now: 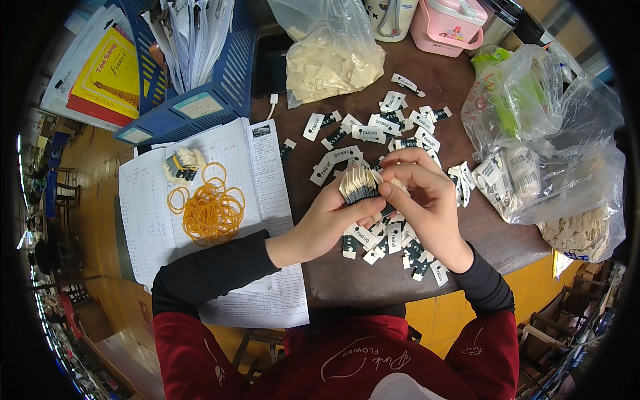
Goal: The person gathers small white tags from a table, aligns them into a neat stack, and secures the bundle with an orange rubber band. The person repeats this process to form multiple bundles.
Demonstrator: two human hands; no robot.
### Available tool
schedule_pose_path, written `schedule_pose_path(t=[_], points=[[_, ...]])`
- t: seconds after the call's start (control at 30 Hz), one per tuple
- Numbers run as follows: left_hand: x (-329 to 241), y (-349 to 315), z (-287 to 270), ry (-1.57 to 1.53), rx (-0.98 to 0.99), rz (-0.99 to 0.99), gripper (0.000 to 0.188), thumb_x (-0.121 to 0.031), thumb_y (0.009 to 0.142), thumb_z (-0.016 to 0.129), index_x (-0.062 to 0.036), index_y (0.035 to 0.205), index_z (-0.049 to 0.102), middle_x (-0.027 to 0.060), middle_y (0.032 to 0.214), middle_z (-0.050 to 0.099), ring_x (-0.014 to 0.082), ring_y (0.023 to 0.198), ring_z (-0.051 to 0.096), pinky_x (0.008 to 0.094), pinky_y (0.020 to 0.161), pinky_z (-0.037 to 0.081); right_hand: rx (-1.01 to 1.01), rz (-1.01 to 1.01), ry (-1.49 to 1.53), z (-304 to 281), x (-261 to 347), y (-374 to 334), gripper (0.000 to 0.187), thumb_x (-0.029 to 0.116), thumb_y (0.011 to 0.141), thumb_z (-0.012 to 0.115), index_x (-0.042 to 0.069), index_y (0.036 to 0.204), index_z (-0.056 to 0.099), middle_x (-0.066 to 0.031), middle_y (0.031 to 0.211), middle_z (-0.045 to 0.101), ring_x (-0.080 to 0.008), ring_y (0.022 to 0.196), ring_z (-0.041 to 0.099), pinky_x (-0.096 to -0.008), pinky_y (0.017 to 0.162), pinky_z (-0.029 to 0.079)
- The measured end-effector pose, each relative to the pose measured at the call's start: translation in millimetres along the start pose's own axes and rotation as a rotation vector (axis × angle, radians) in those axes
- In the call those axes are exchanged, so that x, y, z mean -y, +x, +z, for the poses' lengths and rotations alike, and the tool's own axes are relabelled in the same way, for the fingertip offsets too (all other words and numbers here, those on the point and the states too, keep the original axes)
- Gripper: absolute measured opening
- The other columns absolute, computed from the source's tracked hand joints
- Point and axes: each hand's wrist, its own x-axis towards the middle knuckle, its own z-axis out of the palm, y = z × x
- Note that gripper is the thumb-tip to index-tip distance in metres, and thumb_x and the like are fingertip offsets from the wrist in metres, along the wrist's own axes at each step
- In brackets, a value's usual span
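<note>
My left hand (333, 220) grips a thick stack of small black-and-white fabric labels (359, 183) held on edge above the brown table (347, 273). My right hand (423, 197) closes over the stack's right side, fingers curled on its top and edge. Below and behind both hands, several loose labels (383, 127) lie scattered on the table. A bundled stack of labels (183, 165) rests on the paper sheets to the left, beside a pile of orange rubber bands (212, 210).
Printed paper sheets (267, 167) cover the table's left part. A blue file tray (213, 93) stands at the back left. A clear bag of cream tags (330, 63) is at the back, a pink box (447, 27) behind it. Plastic bags of labels (553, 167) fill the right.
</note>
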Motion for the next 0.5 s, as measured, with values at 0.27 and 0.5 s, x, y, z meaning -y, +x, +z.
schedule_pose_path(t=[0.27,0.5], points=[[-2.1,-0.7,-0.6,0.011,0.015,0.012,0.018,-0.011,0.099,0.061,-0.0049,0.113,0.053,-0.0033,0.083,0.052,0.0045,0.072,0.048,0.0225,0.066,0.042,-0.01,0.052,0.139,1.1,1.5,1.3,0.011,0.0,0.091,0.067,-0.005,0.101,0.068,-0.0081,0.114,0.059,-0.0064,0.08,0.061,-0.0193,0.059,0.054],[-2.0,0.1,-0.2,0.013,0.026,0.002,0.017,-0.011,0.099,0.061,-0.0044,0.114,0.054,-0.0033,0.083,0.052,0.0045,0.071,0.048,0.0227,0.065,0.041,0.018,0.116,0.159,-0.4,2.9,-0.7,0.013,-0.002,0.095,0.06,-0.004,0.107,0.064,-0.0083,0.122,0.054,-0.0088,0.1,0.059,-0.0232,0.084,0.048]])
